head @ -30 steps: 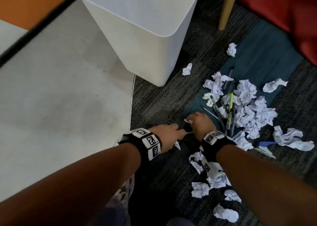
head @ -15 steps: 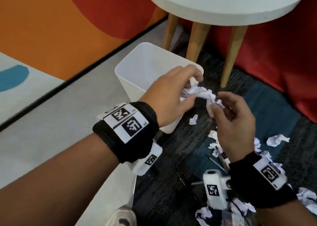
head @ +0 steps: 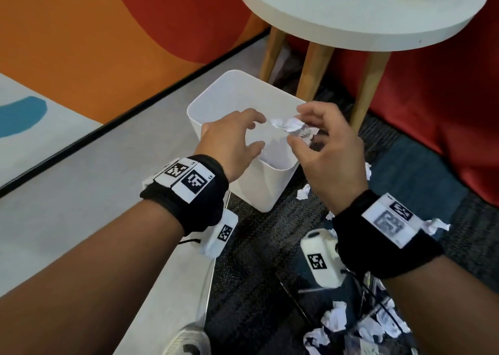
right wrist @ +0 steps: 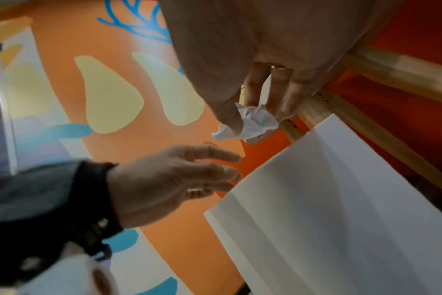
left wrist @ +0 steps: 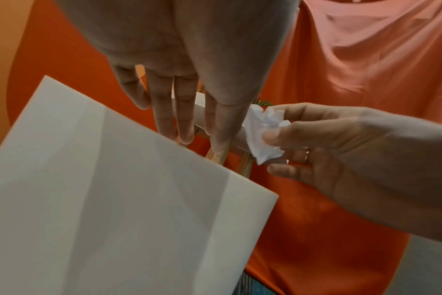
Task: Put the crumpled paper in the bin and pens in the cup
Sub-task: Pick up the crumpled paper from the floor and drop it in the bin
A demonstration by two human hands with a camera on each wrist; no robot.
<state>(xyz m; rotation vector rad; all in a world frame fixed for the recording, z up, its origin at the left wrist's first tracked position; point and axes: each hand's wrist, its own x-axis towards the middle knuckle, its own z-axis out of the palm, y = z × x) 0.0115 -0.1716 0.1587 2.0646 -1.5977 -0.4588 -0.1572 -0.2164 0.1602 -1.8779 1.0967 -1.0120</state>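
A white square bin [head: 216, 98] stands on the floor below both hands. My right hand [head: 321, 138] pinches a crumpled white paper ball [head: 293, 126] between thumb and fingers, above the bin's right rim. The same paper ball [left wrist: 264, 135] shows in the left wrist view and again, as the paper ball [right wrist: 253, 124], in the right wrist view. My left hand [head: 235, 136] hovers over the bin's near-left side with fingers spread and straight, holding nothing. More crumpled paper [head: 334, 319] and dark pens [head: 295, 300] lie on the carpet at lower right.
A round white side table [head: 351, 17] on wooden legs [head: 314, 68] stands just behind the bin. A red seat [head: 445, 98] fills the right. Grey floor [head: 81, 179] lies left of the dark carpet [head: 256, 246]. A shoe [head: 186, 341] shows at the bottom edge.
Both hands rose from the carpet pile to above the bin. Half a second ago both hands held the paper; now my left hand has let go and opened, and only the right pinches it.
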